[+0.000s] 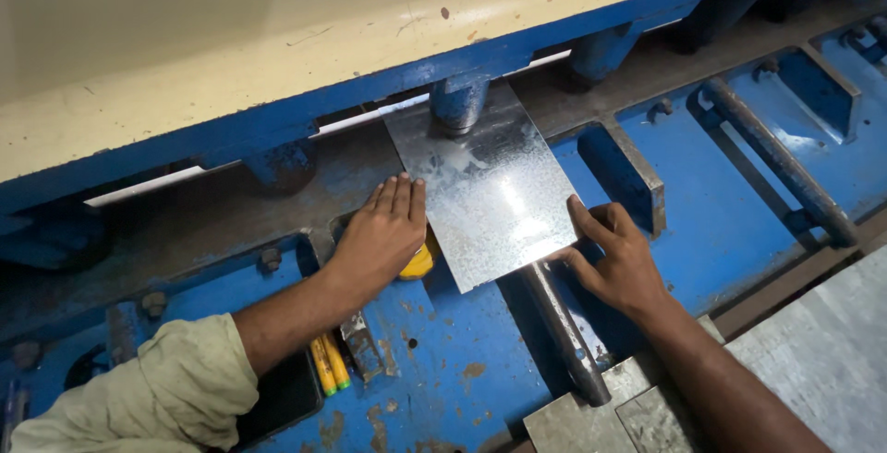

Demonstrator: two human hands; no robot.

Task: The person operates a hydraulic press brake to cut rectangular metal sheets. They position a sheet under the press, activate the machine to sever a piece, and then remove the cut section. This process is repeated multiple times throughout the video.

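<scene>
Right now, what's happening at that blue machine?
A person steadies a shiny rectangular galvanised metal sheet on the blue machine bed. The left hand lies flat against its left edge, the right hand at its lower right corner. The sheet's far end sits under a blue cylindrical clamp.

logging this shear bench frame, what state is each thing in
metal sheet: flat on the blue bed, far end under a clamp foot
clamp foot: down on the sheet
left hand: flat, fingers at the sheet's left edge
right hand: fingers on the sheet's right corner
yellow pencils: lying under the left forearm
</scene>
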